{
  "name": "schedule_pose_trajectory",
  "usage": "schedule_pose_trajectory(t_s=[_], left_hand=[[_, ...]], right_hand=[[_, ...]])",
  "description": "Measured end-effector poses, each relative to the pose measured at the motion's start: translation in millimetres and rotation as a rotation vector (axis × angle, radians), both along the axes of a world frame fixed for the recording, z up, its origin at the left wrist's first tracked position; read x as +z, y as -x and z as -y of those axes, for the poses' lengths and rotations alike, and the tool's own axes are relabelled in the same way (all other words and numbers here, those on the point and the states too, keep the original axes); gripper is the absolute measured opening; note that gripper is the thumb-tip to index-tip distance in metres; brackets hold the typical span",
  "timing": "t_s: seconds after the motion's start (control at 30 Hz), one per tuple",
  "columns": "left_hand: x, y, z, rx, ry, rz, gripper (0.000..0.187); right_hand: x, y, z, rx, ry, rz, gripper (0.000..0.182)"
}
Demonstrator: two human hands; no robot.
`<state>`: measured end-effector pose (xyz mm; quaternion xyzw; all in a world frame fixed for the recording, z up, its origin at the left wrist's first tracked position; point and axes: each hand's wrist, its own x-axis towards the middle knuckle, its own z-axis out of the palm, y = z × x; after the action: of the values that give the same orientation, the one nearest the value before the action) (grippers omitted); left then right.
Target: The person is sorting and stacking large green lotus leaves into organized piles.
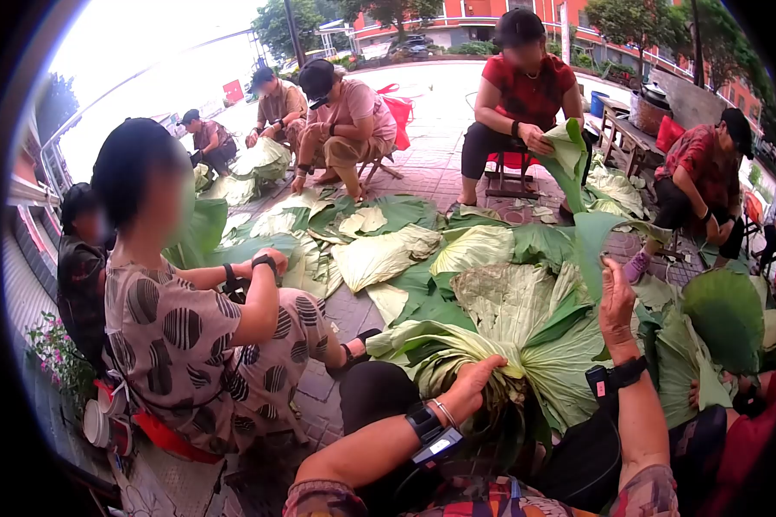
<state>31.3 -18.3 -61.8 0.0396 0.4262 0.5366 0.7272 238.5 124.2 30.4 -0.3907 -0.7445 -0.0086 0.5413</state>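
Over my lap lies a bundle of large green lotus leaves point(569, 362), spread wide, with its gathered centre toward me. My left hand point(474, 383) is closed at that gathered part, thumb on top and the other fingers mostly hidden by leaves. Raised on the other side, my right hand point(616, 306) pinches the edge of a single lotus leaf point(593, 246), which stands up above the bundle. A pale, dried leaf point(504, 297) lies across the far part of the bundle.
More lotus leaves point(384, 258) cover the paving ahead. A person in patterned clothes point(181, 319) sits close on my left. Opposite, a person in red point(530, 95) holds a folded leaf point(567, 151). Other people sit around, one sleeve point(754, 431) close at my right.
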Motion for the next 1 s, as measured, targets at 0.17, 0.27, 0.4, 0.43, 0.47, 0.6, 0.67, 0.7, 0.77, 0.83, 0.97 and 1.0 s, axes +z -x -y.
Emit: schedule_pose_trajectory(t_s=[0.17, 0.27, 0.4, 0.43, 0.47, 0.6, 0.67, 0.7, 0.77, 0.83, 0.97, 1.0], left_hand=[[0.4, -0.5, -0.1, -0.011, 0.001, 0.038, 0.024], [12.8, -0.5, 2.7, -0.003, -0.011, 0.038, 0.022], [14.9, 1.6, 5.0, 0.024, -0.006, 0.010, 0.021], [16.0, 1.4, 7.0, 0.018, -0.030, 0.001, 0.019], [16.1, 1.3, 8.0, 0.010, -0.054, -0.009, 0.017], [11.6, 2.3, 6.6, -0.016, -0.027, -0.042, 0.017], [13.6, 0.3, 8.1, 0.035, -0.029, -0.018, 0.023], [15.1, 0.3, 8.9, 0.036, -0.029, -0.019, 0.023], [17.6, 0.9, 9.3, 0.017, -0.065, 0.008, 0.023], [15.7, 0.7, 8.2, 0.022, -0.081, -0.003, 0.024], [9.7, 1.0, 6.6, 0.033, -0.098, -0.026, 0.029], [16.1, 0.5, 8.3, 0.032, -0.099, -0.028, 0.029]], right_hand=[[-37.7, 10.7, -11.1, 0.195, 0.363, 0.402, 0.032], [-55.3, 22.7, 2.1, 0.400, 0.563, 0.549, 0.037], [-39.0, 52.5, 39.6, 0.800, 1.022, 0.461, 0.043], [-42.8, 55.2, 46.5, 0.876, 1.054, 0.382, 0.044], [-39.7, 57.6, 52.2, 0.918, 1.095, 0.377, 0.045], [-29.1, 56.5, 58.9, 1.019, 1.135, 0.431, 0.053], [-27.3, 53.6, 54.7, 1.078, 1.136, 0.447, 0.054], [-26.9, 52.4, 53.7, 1.133, 1.137, 0.464, 0.056], [-27.3, 51.5, 53.9, 1.123, 1.142, 0.458, 0.058], [-27.4, 50.3, 53.9, 1.110, 1.145, 0.449, 0.060], [-25.3, 47.4, 55.8, 1.069, 1.224, 0.421, 0.054], [-25.5, 47.1, 56.4, 1.069, 1.237, 0.369, 0.051]])
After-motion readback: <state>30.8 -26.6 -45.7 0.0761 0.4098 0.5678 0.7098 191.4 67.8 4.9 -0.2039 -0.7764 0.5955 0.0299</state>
